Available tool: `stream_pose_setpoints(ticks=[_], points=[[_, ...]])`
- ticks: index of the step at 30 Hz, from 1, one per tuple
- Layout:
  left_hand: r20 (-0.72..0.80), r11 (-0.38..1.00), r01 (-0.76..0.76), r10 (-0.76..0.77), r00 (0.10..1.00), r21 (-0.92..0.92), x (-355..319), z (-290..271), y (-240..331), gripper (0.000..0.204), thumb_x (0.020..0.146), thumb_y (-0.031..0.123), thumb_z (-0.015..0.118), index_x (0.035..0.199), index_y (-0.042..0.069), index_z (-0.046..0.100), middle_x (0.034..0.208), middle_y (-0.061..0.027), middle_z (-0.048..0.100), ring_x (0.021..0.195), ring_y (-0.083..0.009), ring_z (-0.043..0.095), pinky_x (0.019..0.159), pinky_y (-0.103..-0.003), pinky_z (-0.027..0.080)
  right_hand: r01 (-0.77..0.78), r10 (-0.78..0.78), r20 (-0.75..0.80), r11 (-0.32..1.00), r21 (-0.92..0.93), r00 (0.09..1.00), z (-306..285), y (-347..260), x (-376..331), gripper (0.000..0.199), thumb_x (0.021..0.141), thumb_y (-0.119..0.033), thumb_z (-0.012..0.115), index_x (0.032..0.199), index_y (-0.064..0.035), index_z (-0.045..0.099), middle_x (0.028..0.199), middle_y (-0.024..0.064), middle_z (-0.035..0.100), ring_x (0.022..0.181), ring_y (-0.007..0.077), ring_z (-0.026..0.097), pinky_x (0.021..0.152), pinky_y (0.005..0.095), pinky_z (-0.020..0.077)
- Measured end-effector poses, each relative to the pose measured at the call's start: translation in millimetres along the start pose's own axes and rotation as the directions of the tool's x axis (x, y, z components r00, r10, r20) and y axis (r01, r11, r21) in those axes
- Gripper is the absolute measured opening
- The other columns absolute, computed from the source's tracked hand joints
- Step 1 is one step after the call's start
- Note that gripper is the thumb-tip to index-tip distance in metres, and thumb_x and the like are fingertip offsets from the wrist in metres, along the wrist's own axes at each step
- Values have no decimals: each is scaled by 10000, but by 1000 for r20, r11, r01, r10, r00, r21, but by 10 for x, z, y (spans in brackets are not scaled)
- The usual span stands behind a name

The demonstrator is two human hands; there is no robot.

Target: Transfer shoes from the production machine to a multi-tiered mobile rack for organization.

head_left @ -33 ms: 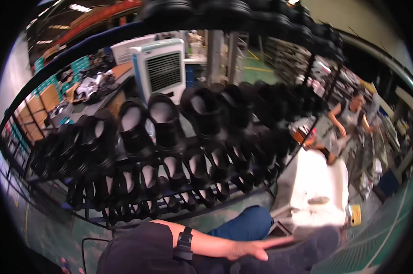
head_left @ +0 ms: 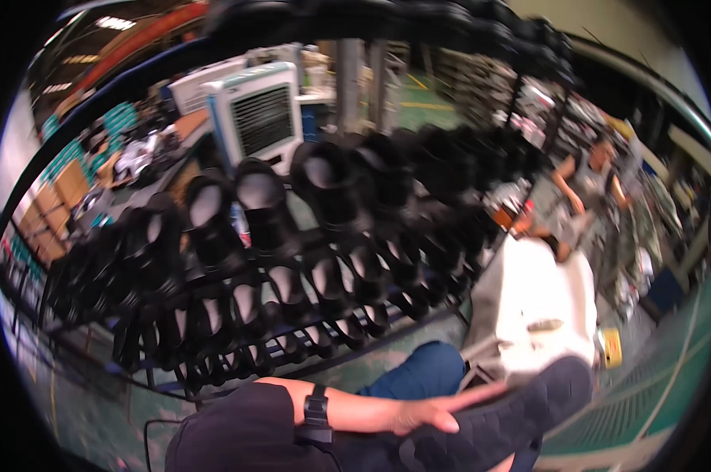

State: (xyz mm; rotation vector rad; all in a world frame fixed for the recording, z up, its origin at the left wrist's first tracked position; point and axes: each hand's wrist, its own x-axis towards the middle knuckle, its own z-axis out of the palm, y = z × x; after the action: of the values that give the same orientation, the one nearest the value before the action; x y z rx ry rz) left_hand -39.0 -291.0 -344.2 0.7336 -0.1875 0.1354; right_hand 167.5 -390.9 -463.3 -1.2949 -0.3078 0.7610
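My left hand [head_left: 426, 414] reaches in from the lower middle, with a black strap on the forearm. It is closed on a long black shoe [head_left: 521, 417], whose patterned sole faces up. The thumb presses on the sole and the fingers stretch along the far edge. Below the shoe, at the lower rim, shows a small patch of skin, apparently my right hand [head_left: 503, 466]; its fingers are hidden. Beyond my hands, rows of black shoes [head_left: 267, 208] stand on a dark metal rack [head_left: 324, 363]. A blue-trousered knee [head_left: 422, 371] lies just past my left hand.
A large white covered shape [head_left: 528, 291] stands right of the rack, with a yellow box [head_left: 611, 348] beside it. Further right a person [head_left: 591, 185] sits near piled goods. Behind the rack stand an air cooler [head_left: 261, 118] and a cluttered bench [head_left: 155, 189].
The shoe has come up and turned, showing more of its sole. A patch of skin has appeared beneath it. The whole view has shifted slightly.
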Motion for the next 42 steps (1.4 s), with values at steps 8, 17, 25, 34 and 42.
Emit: stream_pose_setpoints(ticks=[8,17,25,34,42], points=[[-369,985,-152,170,914,77,-363,-906,145,1039,697,321,829,1519,86,238,1393,-164,481,1252,-325,543,1043,-464,484,-490,111,730,807,330,674,-171,-112,-411,615,867,-343,704,1309,32,497,1076,235,655,879,335,694,710,433,596],[-586,991,-56,116,802,119,-665,-1304,-256,978,710,392,762,1509,103,277,1329,-138,502,1199,-290,555,1004,-433,492,-626,498,414,730,273,762,-96,361,-467,512,933,-400,653,1249,-8,554,995,205,680,801,319,701,639,428,596],[-570,983,-106,172,804,146,-612,-1292,-269,1043,722,441,743,1536,61,216,1394,-144,467,1241,-278,525,1044,-400,444,-713,594,395,583,389,701,-123,524,-409,532,960,-454,584,1270,-23,549,1028,212,667,846,344,679,667,458,577],[-526,984,-111,170,833,142,-560,-1179,-137,1070,730,381,719,1564,42,140,1491,-178,393,1336,-285,467,1114,-403,376,-712,688,226,586,388,690,66,137,45,523,946,-506,584,1186,-41,580,977,169,668,800,305,671,658,426,550],[-468,981,-105,171,867,164,-406,-1030,-109,1051,744,401,709,1563,56,149,1485,-169,389,1330,-279,461,1101,-396,392,14,74,-142,843,537,987,-248,-506,1969,507,963,-232,604,1374,-24,391,1214,205,578,1082,323,627,855,410,551]])
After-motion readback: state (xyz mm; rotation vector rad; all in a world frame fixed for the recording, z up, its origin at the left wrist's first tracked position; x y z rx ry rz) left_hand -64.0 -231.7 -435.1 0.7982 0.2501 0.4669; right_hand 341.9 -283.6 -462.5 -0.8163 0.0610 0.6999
